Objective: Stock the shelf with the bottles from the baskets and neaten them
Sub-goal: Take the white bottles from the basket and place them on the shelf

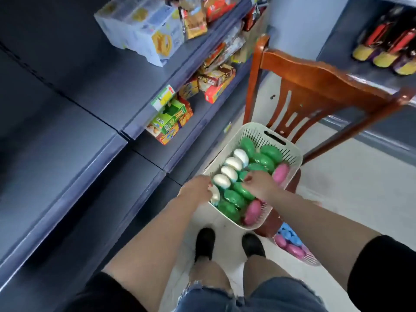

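Observation:
A cream slotted basket rests on a wooden chair seat and holds several upright bottles with white caps, green caps and pink caps. My left hand is at the basket's near left corner, its fingers closed around a white-capped bottle. My right hand reaches into the middle of the basket, fingers pinched on a green-capped bottle. The dark blue shelf on my left is bare along its near stretch.
A brown wooden chair stands ahead on the right. A second basket with pink and blue caps sits on the floor below it. Boxed snacks fill the far shelves. More bottles lie on a right-hand shelf. My shoes stand on the pale floor.

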### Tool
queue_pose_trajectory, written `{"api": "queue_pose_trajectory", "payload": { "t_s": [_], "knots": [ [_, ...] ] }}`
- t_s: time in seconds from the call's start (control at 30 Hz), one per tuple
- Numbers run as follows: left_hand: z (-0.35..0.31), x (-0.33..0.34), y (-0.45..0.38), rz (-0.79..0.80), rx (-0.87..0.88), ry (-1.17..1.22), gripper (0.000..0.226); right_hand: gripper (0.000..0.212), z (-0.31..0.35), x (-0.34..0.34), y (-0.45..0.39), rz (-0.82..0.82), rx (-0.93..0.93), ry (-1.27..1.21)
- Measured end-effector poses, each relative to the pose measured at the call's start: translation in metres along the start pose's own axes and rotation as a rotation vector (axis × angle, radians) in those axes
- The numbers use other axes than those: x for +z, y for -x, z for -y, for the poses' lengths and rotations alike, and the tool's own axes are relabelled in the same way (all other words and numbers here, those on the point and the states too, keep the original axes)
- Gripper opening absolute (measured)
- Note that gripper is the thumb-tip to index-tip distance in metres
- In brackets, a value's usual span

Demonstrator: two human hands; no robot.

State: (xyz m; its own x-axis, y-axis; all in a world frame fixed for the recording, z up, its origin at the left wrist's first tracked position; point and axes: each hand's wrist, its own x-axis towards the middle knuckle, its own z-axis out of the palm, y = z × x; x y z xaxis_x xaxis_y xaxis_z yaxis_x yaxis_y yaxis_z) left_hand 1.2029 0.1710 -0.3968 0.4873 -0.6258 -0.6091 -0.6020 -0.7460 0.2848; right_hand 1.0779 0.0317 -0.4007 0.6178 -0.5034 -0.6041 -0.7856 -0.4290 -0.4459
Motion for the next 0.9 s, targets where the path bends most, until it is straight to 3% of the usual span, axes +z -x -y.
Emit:
{"api": "queue_pose_trajectory", "payload": {
  "t_s": [0.17,0.3,0.47,0.57,0.63,0.7,0.9],
  "knots": [
    [0.021,0.012,-0.041,0.151,0.19,-0.038,0.036,0.028,0.001,0.034,-0.006,-0.049,0.185,-0.122],
    [0.033,0.027,-0.071,0.22,0.252,-0.066,0.043,0.024,0.0,0.071,-0.024,-0.017,0.262,-0.183],
    [0.039,0.051,-0.109,0.305,0.308,-0.2,0.027,0.017,0.003,0.116,-0.057,-0.001,0.335,-0.301],
    [0.033,0.063,-0.133,0.317,0.283,-0.302,0.034,0.006,-0.001,0.139,-0.08,-0.003,0.333,-0.302],
    [0.031,0.074,-0.149,0.347,0.252,-0.352,0.034,0.026,-0.004,0.153,-0.094,0.027,0.349,-0.308],
    [0.031,0.084,-0.161,0.391,0.222,-0.384,0.034,0.011,-0.005,0.168,-0.107,0.05,0.343,-0.312],
    [0.029,0.105,-0.177,0.442,0.175,-0.476,0.035,0.032,-0.004,0.198,-0.133,0.059,0.379,-0.323]
  ]
}}
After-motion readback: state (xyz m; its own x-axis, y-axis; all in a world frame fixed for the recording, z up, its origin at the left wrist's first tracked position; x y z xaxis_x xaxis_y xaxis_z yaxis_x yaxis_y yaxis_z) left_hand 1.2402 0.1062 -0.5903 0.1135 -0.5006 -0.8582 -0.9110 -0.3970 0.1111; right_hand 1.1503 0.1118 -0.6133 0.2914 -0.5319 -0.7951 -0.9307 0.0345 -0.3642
